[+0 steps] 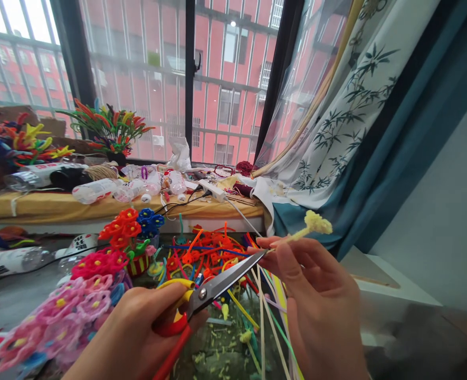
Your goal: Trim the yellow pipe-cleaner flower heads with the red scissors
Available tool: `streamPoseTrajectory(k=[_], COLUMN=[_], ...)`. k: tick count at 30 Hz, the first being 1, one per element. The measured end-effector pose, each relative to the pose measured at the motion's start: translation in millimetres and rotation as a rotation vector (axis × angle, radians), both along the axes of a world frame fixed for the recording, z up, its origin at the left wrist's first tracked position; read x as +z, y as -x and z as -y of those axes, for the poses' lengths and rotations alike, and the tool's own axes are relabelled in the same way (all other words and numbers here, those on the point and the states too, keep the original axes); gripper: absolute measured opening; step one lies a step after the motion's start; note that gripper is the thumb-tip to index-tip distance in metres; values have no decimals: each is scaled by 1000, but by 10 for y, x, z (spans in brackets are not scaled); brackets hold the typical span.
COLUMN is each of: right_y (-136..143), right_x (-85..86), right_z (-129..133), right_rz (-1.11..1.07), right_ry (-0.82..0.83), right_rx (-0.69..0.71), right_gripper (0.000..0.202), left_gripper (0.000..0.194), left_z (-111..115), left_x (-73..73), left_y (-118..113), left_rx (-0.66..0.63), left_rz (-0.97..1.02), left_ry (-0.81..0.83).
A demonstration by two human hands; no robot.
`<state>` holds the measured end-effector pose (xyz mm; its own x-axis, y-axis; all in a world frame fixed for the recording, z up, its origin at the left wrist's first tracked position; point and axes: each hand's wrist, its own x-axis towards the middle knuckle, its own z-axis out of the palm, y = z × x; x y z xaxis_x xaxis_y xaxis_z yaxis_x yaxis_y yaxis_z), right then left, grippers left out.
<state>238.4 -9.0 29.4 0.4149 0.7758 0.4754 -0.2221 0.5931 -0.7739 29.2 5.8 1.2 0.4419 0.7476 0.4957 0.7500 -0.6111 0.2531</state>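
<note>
My left hand [138, 322] is closed around the red handles of a pair of scissors [225, 283], whose blades point up and to the right. The blade tips reach the fingers of my right hand [316, 295]. Pinched between that thumb and fingers is a pale yellow pipe-cleaner flower [317, 222], its fuzzy head sticking out to the upper right. Part of its stem is hidden behind my fingers. Beneath my hands lie loose pipe cleaners [244, 311] and small yellow clippings [217, 356]. Pale straight stems [270, 327] run down below my right hand.
At left stand pink pipe-cleaner flowers [61, 316], red flowers [124, 229] and blue flowers [150, 221]. Orange pieces [217, 256] heap behind the scissors. Plastic bottles [94, 191] and a power strip [213, 190] lie on the window ledge [201, 212]. Curtains [336, 126] hang at right.
</note>
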Motion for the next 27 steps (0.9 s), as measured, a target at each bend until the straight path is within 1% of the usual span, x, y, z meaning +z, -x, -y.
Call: streamPoseTrajectory(k=[3,7,9,11,14,17,19,22,24,27], right_y=[-6,10,22,32,42,51,57,71,89,135], right_x=[4,33,50,63,75,80,77,64,50,22], right_z=[-15,-11,1,14,31,40,40,34,28,19], right_rz=[-29,-91,-103,-111,-131,-139,-125,-71,-20,31], right_ry=[5,24,31,38,38,30,21,-6,-23,-12], right_rx=[-16,-42,-41,-42,-57,-59,-41,32,102,190], right_gripper=[11,13,14,14,14,14,12,9,8,6], left_gripper=[38,26,17,12,17,13,22,29,30,32], left_z=[-33,-55,-49,-37,-25,-19,2,78,150,261], left_x=[48,132,158,165,149,125,122,154,195,257], left_y=[16,54,47,31,18,9,-24,-124,-205,-305], left_rx=[4,59,72,96,123,143,161,147,114,39], left_rz=[15,86,133,166,176,224,325,560,716,886], left_ry=[18,-79,-101,-104,-61,-13,62,258,388,557])
